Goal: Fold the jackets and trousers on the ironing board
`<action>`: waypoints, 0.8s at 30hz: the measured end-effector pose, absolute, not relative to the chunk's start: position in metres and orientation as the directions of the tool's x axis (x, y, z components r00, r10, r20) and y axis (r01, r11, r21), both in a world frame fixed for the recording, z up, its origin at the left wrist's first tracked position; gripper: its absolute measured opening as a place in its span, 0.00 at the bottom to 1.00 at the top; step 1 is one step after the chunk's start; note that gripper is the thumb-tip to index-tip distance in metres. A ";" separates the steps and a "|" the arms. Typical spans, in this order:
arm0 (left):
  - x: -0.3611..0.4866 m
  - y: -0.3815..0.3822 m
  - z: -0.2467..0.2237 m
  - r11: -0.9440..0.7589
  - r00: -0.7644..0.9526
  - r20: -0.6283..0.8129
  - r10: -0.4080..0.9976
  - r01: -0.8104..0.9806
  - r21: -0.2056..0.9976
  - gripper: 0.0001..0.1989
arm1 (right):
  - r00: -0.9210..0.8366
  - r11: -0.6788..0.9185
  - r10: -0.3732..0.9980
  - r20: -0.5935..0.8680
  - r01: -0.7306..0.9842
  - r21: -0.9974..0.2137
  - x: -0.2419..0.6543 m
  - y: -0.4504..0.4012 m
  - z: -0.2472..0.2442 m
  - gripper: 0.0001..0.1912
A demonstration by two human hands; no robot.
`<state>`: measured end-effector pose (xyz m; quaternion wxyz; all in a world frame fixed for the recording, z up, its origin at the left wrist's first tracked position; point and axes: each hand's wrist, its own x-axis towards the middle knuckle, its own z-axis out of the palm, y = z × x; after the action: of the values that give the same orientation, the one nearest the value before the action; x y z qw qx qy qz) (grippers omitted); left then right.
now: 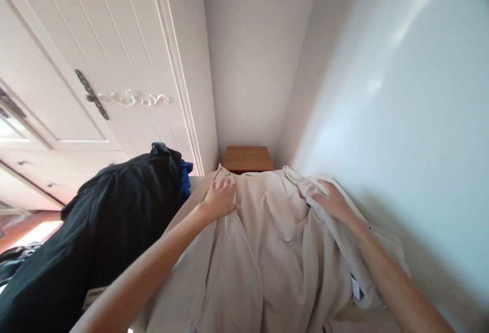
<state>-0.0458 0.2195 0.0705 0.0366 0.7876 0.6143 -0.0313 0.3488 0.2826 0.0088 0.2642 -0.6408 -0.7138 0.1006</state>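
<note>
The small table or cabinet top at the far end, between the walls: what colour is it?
Orange-brown, like wood; the head view shows it.

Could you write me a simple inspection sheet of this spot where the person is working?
Surface: mostly covered by fabric; what lies beneath cannot be told.
Things being handled: beige garment, spread out with folds and creases; small white tag near its right side.
Clutter: black garment heaped on the left, blue fabric showing behind it.
Hands: left hand, wearing a ring, on the garment's upper left; right hand at its upper right. How firmly either grips is unclear.
Cables: nothing seen.
Surroundings: pale cabinet doors with ornate handles on the left, brown wooden furniture ahead, plain wall on the right.
</note>
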 end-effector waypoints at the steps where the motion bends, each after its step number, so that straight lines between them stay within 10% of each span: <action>1: -0.041 0.202 0.070 -0.293 0.297 -0.112 0.948 0.955 0.044 0.35 | -0.007 0.133 0.966 0.259 0.872 -0.472 0.357 0.260 0.004 0.35; 12: 0.018 0.106 -0.049 -0.282 0.207 0.210 0.955 0.851 0.443 0.26 | 0.398 -0.207 0.856 0.331 0.849 -0.486 0.410 0.109 -0.059 0.50; 18: 0.007 0.089 -0.072 -0.461 0.207 0.468 0.859 0.712 0.529 0.18 | 0.172 -0.117 0.979 0.112 0.916 -0.384 0.418 0.128 -0.028 0.25; 24: -0.013 0.041 -0.042 -0.530 -0.022 0.657 0.754 0.570 0.628 0.11 | 0.256 -0.008 0.921 0.295 0.767 -0.642 0.443 0.121 -0.010 0.27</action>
<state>-0.0127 0.0413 -0.0422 0.0864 0.6939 0.4768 0.5327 0.4428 0.1214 -0.0098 0.3676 -0.7021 -0.6008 0.1046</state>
